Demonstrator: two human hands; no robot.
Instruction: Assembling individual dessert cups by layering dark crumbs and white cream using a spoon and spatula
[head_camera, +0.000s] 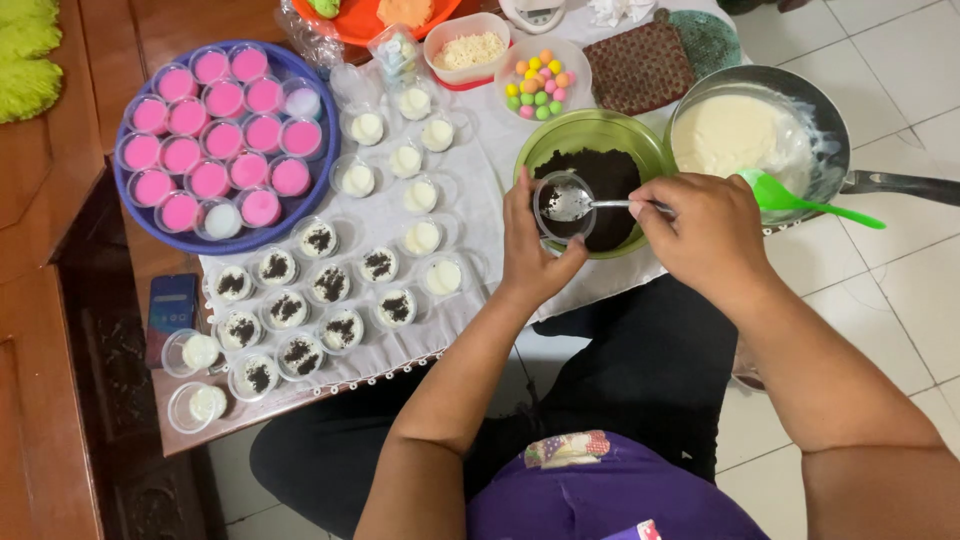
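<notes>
The left hand (533, 255) held a small clear cup (562, 205) over the green bowl (590, 135), fingers wrapped round its thin, likely flimsy wall. The right hand (705, 228) pinched a stiff metal spoon (585, 205).

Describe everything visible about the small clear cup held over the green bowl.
The small clear cup looks like thin transparent plastic, round, with a rolled rim. The left hand holds it from below and behind, tilted toward the camera, over the green bowl of dark crumbs. The metal spoon in the right hand reaches inside it. Its contents are hard to make out.
</notes>
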